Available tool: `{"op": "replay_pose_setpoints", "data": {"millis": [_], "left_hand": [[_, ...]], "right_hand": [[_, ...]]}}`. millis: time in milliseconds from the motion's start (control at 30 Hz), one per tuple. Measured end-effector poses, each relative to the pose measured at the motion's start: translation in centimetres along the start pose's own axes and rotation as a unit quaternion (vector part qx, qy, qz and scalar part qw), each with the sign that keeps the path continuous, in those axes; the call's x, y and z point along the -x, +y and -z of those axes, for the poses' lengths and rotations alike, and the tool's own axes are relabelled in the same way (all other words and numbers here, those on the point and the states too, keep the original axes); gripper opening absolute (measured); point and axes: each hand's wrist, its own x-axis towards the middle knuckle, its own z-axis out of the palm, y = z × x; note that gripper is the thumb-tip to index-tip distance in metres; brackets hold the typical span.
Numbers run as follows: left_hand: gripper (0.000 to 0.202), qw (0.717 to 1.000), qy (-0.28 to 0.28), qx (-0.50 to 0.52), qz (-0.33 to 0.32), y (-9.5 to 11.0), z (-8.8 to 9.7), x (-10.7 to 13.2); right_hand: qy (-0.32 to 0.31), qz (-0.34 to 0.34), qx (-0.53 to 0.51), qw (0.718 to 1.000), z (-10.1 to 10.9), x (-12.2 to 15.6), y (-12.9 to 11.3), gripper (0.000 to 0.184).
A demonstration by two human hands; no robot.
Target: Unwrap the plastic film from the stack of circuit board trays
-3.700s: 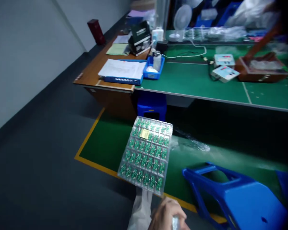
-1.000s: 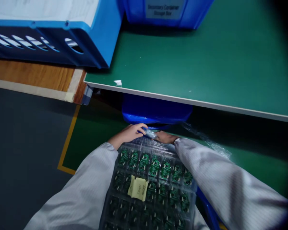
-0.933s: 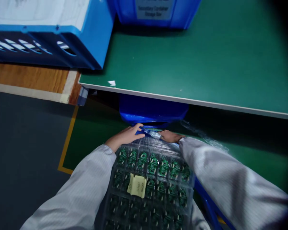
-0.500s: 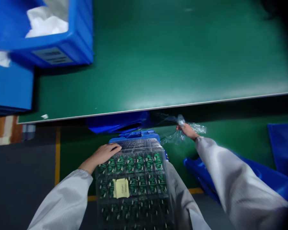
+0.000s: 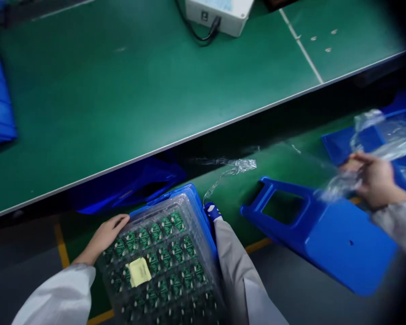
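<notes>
- Plastic blister tray (image 5: 162, 257), clear and compartmented, holds rows of small green circuit boards; a yellow sticky note (image 5: 139, 271) lies on it toward 9 o'clock of its middle.
- Tray sits at 6 o'clock in the head view, resting over a blue stool (image 5: 189, 203) whose edge shows along the tray's far and right sides, below the rim of the green workbench (image 5: 122, 90).
- Left hand (image 5: 103, 237) lies at the tray's 10 o'clock corner, fingers flat and loose on the rim, pressing rather than gripping.
- Right hand (image 5: 372, 180), out at 3 o'clock and well apart from the tray, is clenched on crumpled clear plastic film (image 5: 365, 149), above a toppled blue stool (image 5: 325, 230).
- Another scrap of film (image 5: 237, 166) lies on the floor at 12 o'clock of the tray.
- Half a second ago the right hand held the film just beside the tray's far right corner; it has since swung out to the right, while the left hand has stayed on its corner.
</notes>
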Motion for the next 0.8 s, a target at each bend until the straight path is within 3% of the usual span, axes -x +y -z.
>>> {"op": "replay_pose_setpoints", "data": {"millis": [100,167,233,300,400,500,567,667,800], "left_hand": [[0.051,0.971,0.225,-0.018,-0.085,4.8,-1.0,3.6],[0.042,0.940,0.320,0.011,-0.114,9.1,-2.9,6.7],[0.032,0.934,0.311,0.055,-0.164,13.6,-5.9,9.6],[0.027,0.947,0.219,0.084,-0.218,17.5,-9.6,11.7],[0.030,0.963,0.031,0.067,-0.258,21.8,-14.6,12.9],[0.032,0.961,-0.074,0.053,-0.259,24.8,-18.1,11.9],[0.031,0.963,-0.096,0.062,-0.242,26.6,-20.0,9.9],[0.025,0.976,-0.112,0.093,-0.160,29.1,-23.3,5.2],[0.025,0.990,-0.109,0.076,-0.037,31.1,-29.0,-2.3]], "right_hand": [[-0.019,-0.054,-0.086,0.995,-4.8,8.1,4.2,0.054],[-0.052,-0.085,-0.122,0.987,-9.1,13.2,7.2,0.056],[-0.101,-0.147,-0.167,0.970,-12.6,16.4,10.1,0.056],[-0.073,-0.170,-0.154,0.971,-14.1,17.2,13.0,0.053],[0.010,-0.068,0.008,0.998,-12.4,14.6,17.5,0.053],[0.105,0.132,0.159,0.973,-7.9,9.9,22.2,0.054],[0.129,0.245,0.230,0.933,-4.7,7.0,24.9,0.047],[0.090,0.342,0.307,0.884,-1.7,4.3,28.0,0.037],[0.049,0.370,0.308,0.875,-1.1,3.0,30.1,0.034]]}}
